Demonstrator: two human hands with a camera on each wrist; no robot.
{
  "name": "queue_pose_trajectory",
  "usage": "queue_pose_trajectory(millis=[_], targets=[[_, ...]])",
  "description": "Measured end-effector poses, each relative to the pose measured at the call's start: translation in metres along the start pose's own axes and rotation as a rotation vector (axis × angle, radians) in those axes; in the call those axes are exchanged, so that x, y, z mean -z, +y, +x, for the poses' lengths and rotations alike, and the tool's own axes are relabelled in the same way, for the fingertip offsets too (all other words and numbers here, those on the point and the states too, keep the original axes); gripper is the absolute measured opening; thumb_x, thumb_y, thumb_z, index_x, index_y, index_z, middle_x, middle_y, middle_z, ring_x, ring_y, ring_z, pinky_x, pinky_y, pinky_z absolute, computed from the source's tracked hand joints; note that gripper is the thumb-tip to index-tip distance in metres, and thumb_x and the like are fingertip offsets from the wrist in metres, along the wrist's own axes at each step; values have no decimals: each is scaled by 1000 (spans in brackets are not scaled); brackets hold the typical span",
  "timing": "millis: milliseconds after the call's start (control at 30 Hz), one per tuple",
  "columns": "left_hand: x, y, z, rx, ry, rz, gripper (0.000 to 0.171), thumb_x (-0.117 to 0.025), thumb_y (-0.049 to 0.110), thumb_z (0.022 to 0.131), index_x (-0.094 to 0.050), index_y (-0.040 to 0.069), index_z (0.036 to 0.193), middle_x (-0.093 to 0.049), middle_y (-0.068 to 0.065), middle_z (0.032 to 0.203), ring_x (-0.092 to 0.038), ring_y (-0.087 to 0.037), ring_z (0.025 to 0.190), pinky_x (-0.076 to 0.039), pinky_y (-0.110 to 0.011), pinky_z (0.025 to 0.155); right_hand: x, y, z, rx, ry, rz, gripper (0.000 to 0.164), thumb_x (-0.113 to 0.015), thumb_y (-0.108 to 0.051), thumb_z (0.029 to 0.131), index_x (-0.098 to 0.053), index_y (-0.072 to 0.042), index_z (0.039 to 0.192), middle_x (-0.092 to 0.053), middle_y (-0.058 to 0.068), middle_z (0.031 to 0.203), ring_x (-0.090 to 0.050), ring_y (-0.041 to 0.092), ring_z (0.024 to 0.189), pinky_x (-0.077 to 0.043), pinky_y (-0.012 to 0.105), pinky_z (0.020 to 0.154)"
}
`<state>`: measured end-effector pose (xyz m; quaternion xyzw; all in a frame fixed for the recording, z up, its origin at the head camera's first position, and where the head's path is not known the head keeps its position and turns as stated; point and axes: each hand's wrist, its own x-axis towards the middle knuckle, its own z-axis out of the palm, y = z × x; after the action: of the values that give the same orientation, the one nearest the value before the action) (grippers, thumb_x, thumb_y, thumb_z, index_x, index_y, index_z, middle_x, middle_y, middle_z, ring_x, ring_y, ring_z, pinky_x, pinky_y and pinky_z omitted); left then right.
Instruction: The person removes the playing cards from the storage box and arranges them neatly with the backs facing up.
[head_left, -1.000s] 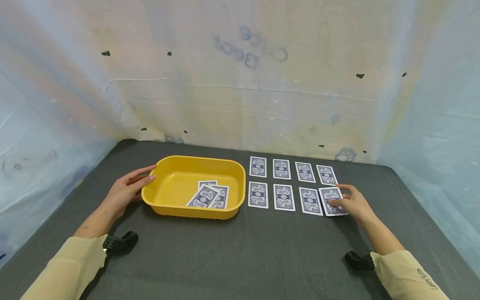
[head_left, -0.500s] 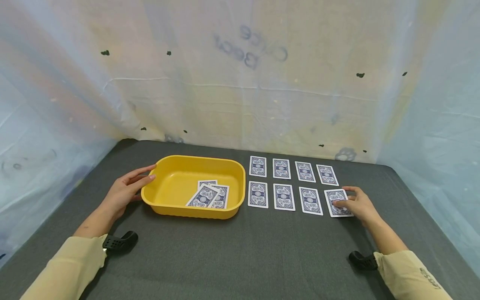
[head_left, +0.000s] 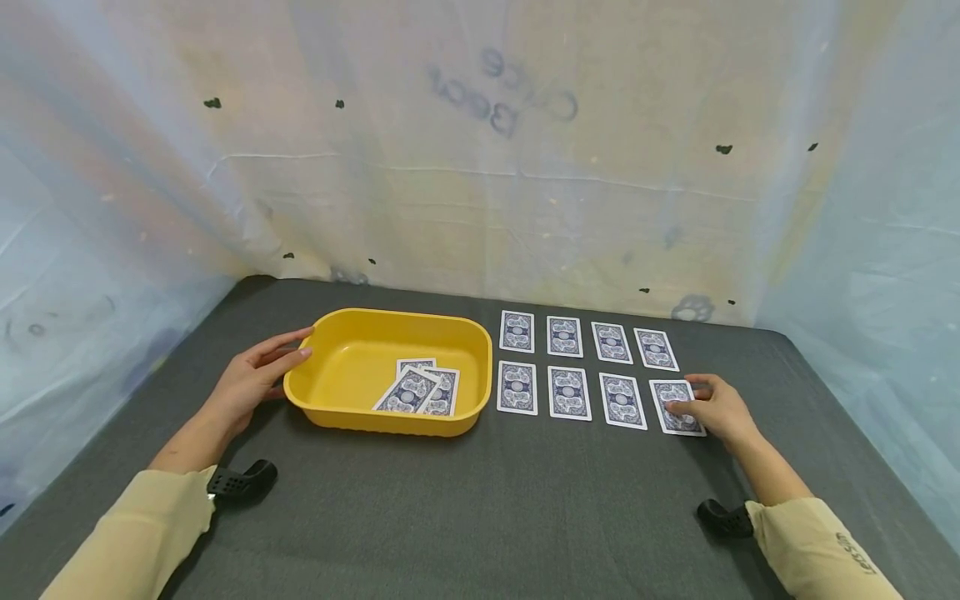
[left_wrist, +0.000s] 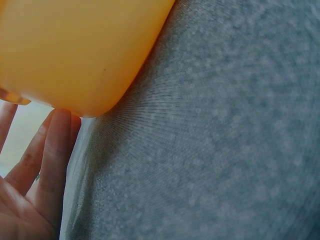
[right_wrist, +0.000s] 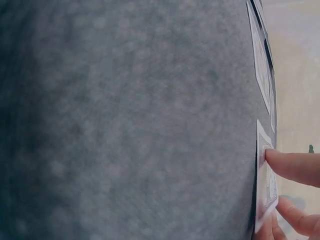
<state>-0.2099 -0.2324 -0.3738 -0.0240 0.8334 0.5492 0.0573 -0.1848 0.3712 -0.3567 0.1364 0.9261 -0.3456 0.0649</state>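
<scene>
A yellow plastic tray (head_left: 322,421) stands left of centre, with several playing cards (head_left: 405,392) lying face down in it. My left hand (head_left: 251,379) touches the tray's left end with its fingers fairly straight; the left wrist view shows fingertips (left_wrist: 61,120) against the tray's wall. To the tray's right, blue-backed playing cards (head_left: 568,393) lie in two rows. At the right end of the near row, my right hand (head_left: 716,408) holds a playing card (head_left: 672,417), thumb on its back and other fingers at its right edge. In the right wrist view this card (right_wrist: 264,200) looks slightly tilted.
A dark grey cloth (head_left: 480,508) covers the table. Pale plastic sheeting (head_left: 480,208) hangs behind and on both sides. Each wrist carries a black camera mount, the left mount (head_left: 243,483) near the tray's front and the right mount (head_left: 723,518) low over the cloth.
My right hand has shifted slightly right with its playing card, leaving a gap to the neighbouring card. It has hardly moved in the last half second. The left hand and tray stayed put.
</scene>
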Motion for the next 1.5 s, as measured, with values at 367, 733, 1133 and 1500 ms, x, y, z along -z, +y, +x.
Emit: queue_pose_trajectory(millis=[367, 733, 1133, 1500], targets=[[-3, 1, 2, 2, 16, 22, 71, -56, 61, 87, -38, 29, 148, -42, -15, 144, -56, 5, 91, -53, -24, 77, 3, 0, 1, -5, 1, -26, 77, -72, -25, 83, -33, 15, 137, -41, 39, 129, -46, 45, 111, -43, 49, 88], [-3, 2, 1, -4, 12, 20, 70, -56, 60, 88, -39, 29, 148, -43, -14, 143, -55, 5, 91, -53, -23, 75, 4, 2, 4, 5, -12, -53, 77, -73, -26, 84, -36, 14, 137, -42, 38, 129, -47, 44, 110, -42, 47, 86], [-2, 0, 0, -3, 17, 15, 70, -57, 60, 87, -40, 29, 147, -45, -13, 141, -56, 5, 91, -53, -24, 75, 3, -8, 4, -10, -28, -75, 70, -69, -26, 87, -38, 12, 137, -41, 37, 133, -44, 47, 116, -39, 56, 94], [-2, 2, -1, 8, 12, 5, 69, -57, 60, 87, -40, 29, 147, -45, -10, 140, -56, 5, 90, -53, -24, 75, -6, -38, 4, 70, -23, -56, 62, -63, -26, 90, -41, 7, 138, -42, 35, 137, -41, 50, 123, -40, 58, 96]])
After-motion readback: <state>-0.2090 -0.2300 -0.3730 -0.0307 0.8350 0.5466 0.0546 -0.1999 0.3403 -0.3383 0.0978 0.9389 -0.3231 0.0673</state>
